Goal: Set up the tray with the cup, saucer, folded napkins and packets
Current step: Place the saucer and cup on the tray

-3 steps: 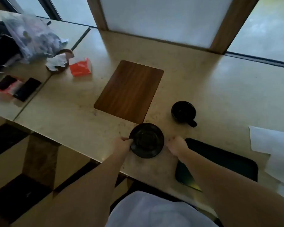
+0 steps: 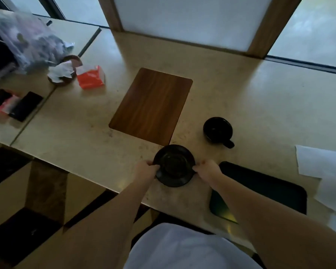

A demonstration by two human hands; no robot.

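**Operator:** What grip is applied, and where is the item located?

**Technician:** The saucer (image 2: 174,165) is held at two opposite rim points. The left hand (image 2: 146,170) is curled onto the left rim; the right hand (image 2: 206,169) is pinched onto the right rim. The saucer is positioned near the front edge of the table (image 2: 241,90), just in front of the wooden board (image 2: 151,106) and just left of the dark tray (image 2: 264,189). Whether it is lifted or resting on the table cannot be determined.

**Operator:** What faults are to be expected from here?

**Technician:** A slip is judged possible, since only the thin rim is gripped. If one side is raised ahead of the other, the saucer may be tilted and dropped near the table edge. The cup (image 2: 217,131) is standing close behind the tray with its handle turned toward the front; it may be struck if the saucer is carried across carelessly.

**Operator:** What is obscured?

**Technician:** The tray is partly covered by the right forearm, so its near left corner is not fully seen. The white napkins (image 2: 322,164) are cut off at the right frame edge. Packets cannot be identified with certainty; an orange pack (image 2: 90,76) is seen far left. Fingertips under the rim are hidden.
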